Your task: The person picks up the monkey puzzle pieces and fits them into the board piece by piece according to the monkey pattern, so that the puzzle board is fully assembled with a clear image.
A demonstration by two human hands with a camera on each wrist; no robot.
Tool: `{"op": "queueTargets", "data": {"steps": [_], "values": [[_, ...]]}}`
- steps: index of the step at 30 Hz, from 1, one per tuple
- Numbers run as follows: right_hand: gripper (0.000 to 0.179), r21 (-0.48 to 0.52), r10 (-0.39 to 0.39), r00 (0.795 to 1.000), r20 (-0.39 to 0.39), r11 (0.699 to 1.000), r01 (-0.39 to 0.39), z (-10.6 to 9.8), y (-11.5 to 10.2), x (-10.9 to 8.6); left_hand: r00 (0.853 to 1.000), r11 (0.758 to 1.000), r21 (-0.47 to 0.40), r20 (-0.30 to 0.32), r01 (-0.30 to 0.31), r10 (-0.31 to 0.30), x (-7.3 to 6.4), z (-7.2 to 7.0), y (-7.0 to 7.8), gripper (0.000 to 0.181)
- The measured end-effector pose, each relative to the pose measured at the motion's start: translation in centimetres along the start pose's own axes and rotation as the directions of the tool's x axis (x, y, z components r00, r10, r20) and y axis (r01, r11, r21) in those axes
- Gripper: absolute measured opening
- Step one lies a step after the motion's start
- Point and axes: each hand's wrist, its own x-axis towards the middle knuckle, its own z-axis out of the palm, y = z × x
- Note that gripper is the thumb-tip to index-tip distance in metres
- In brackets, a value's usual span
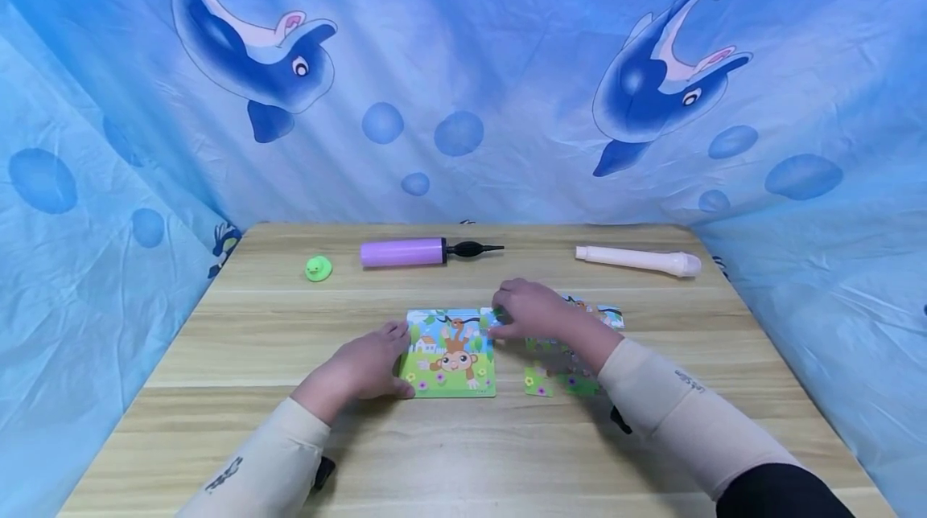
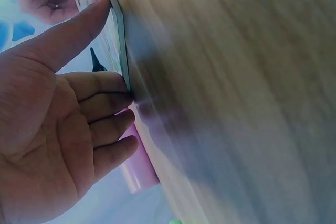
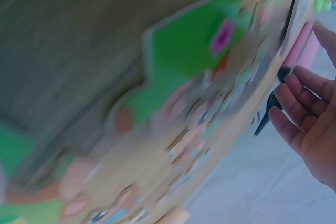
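Observation:
A square puzzle board (image 1: 451,381) with a hanging monkey picture lies flat on the table. My left hand (image 1: 372,361) rests against its left side, thumb and fingers extended along the board's edge (image 2: 125,51) in the left wrist view. Over the upper right corner, my right hand (image 1: 532,310) pinches a small puzzle piece (image 1: 487,314), partly hidden by the fingers. Loose puzzle pieces lie beneath and beside the right forearm, including a green piece with a yellow flower (image 1: 537,381) and a blue piece (image 1: 611,317). In the right wrist view, a green piece with a purple flower (image 3: 189,40) appears close up.
Behind the board lie a purple hand pump (image 1: 403,252) with a black nozzle and a green toy duck (image 1: 318,268). A pale pink toy microphone (image 1: 637,259) lies at the back right. Blue dolphin-print fabric (image 1: 463,59) surrounds the wooden table (image 1: 449,454).

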Motion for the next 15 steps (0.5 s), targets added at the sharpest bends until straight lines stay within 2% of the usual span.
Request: {"op": "queueTargets", "data": {"steps": [15], "values": [[0.058, -0.096, -0.047, 0.997, 0.062, 0.994, 0.053, 0.5, -4.2, 2.7, 1.000, 1.000, 0.005, 0.009, 0.004, -0.004, 0.1, 0.0, 0.1, 0.090]]}}
